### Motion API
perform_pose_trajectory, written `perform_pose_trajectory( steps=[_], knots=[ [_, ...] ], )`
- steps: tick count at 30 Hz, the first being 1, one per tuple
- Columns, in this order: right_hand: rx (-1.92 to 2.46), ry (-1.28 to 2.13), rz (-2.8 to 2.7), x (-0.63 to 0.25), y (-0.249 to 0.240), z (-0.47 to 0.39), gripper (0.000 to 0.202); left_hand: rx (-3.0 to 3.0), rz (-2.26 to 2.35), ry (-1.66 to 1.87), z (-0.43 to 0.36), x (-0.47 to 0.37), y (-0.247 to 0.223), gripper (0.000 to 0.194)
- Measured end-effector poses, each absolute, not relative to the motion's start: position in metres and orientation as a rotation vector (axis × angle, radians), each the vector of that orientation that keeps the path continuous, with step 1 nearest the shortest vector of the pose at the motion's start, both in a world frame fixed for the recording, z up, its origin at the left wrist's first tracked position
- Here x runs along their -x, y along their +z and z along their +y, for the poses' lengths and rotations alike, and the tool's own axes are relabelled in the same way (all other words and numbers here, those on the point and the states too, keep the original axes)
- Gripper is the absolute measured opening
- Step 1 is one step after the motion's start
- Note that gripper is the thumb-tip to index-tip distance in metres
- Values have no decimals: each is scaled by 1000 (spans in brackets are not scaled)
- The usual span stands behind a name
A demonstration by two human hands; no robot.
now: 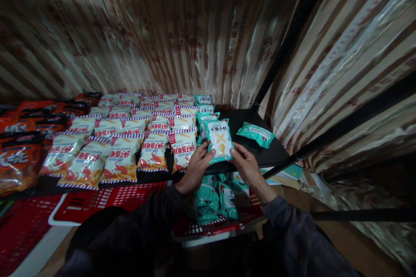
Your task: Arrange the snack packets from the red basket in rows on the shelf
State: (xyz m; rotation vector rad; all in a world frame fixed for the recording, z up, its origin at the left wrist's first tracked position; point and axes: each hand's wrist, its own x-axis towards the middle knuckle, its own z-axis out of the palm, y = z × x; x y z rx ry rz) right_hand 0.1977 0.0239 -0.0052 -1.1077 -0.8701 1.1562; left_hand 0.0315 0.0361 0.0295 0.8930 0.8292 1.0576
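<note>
Between my two hands is a teal and white snack bag (219, 140), its printed front facing up toward me. The fingers of my left hand (196, 164) close on its lower left edge, the thumb lying on the front. On the lower right edge, my right hand (246, 163) grips the same bag. Just behind it a column of matching teal bags (205, 110) runs back along the black shelf (240, 114). A single teal bag (256, 134) lies on its side to the right.
Rows of white and red snack bags (120, 156) fill the shelf's left, with orange bags (17, 160) beyond. Below my hands, a red basket (224, 226) holds several teal bags (208, 199). Another red basket (107, 199) sits left. Black frame bars (341, 127) cross the right; striped curtains (182, 21) hang behind.
</note>
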Motion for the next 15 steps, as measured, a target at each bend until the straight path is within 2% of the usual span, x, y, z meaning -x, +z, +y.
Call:
perform_pose_trajectory(
  steps=[6, 15],
  knots=[
    [1116, 1139, -846, -198, -9, 28, 47, -892, 843, 1086, 37, -35, 24, 66],
    [1093, 1174, -861, -197, -5, 32, 52, -957, 862, 1146, 43, -31, 12, 63]
  ],
)
